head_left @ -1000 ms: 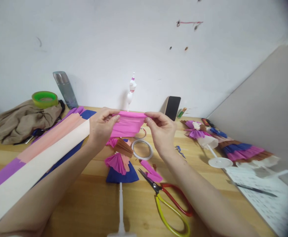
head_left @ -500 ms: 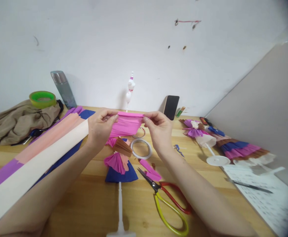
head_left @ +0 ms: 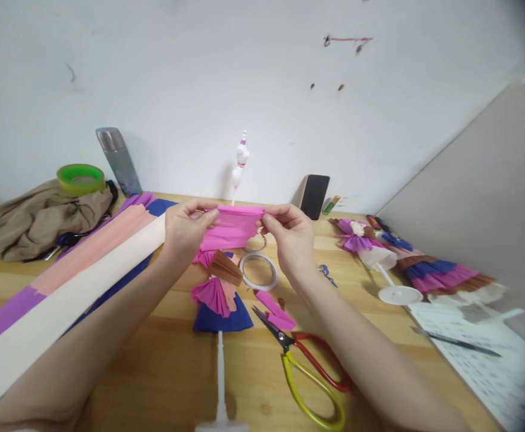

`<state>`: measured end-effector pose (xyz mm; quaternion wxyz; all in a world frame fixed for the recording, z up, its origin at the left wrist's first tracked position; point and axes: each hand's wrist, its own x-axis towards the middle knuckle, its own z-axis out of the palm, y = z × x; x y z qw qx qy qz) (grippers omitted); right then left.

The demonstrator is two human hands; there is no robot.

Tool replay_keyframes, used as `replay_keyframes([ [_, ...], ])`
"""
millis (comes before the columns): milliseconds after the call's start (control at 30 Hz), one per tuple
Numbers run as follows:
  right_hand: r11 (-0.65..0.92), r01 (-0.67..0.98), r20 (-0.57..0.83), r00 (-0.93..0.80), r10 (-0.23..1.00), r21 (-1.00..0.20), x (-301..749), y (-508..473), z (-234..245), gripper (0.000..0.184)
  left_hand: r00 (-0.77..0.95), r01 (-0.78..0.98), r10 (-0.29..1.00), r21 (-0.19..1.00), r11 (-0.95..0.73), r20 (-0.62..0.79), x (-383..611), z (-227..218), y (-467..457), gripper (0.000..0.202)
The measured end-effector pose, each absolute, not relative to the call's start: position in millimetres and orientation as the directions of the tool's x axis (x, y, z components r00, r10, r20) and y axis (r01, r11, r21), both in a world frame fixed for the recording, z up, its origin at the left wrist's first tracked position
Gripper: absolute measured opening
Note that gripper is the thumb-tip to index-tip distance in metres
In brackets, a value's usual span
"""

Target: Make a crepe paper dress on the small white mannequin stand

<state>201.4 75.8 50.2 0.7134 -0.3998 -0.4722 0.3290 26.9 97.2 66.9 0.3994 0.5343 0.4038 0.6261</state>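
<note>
A piece of pink crepe paper (head_left: 233, 231) is stretched between my two hands, its top edge folded over. My left hand (head_left: 185, 231) pinches the left end of that fold between thumb and fingers. At the other end my right hand (head_left: 291, 231) pinches it the same way. Below the paper lies a blue, pink and brown crepe-paper dress (head_left: 221, 309) on a white stand (head_left: 221, 372). Right of the dress are scissors (head_left: 289, 345) with red and yellow handles, pink paper scraps (head_left: 275, 312) and a roll of tape (head_left: 258, 271).
Coloured crepe-paper strips (head_left: 91, 264) run along the left. A cloth (head_left: 37, 216) with a green tape roll (head_left: 81, 180) and a flask (head_left: 120, 162) stand behind them. A white figure (head_left: 240, 162) and phone (head_left: 315, 197) are by the wall; finished paper dresses (head_left: 442, 270) lie right.
The pink paper's folded edge stays held in both hands, and its lower part hangs a little flatter. The whole view has shifted slightly; nothing was let go.
</note>
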Motion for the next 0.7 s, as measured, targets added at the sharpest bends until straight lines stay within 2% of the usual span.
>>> replay_keyframes([
  [233, 0.506, -0.013, 0.47, 0.35, 0.81, -0.862, 203.7, 75.0, 52.1, 0.007, -0.083, -0.096, 0.927, 0.923, -0.372, 0.365, 27.3, 70.4, 94.9, 0.013],
  [467, 0.518, -0.017, 0.482, 0.342, 0.807, -0.855, 205.4, 73.4, 55.3, 0.007, -0.103, -0.015, 0.891, 0.895, -0.446, 0.442, 26.2, 69.5, 93.7, 0.017],
  [700, 0.505, -0.023, 0.478, 0.291, 0.829, -0.863, 205.1, 72.7, 56.2, 0.014, -0.112, 0.021, 0.873, 0.88, -0.475, 0.474, 28.1, 70.9, 90.9, 0.01],
])
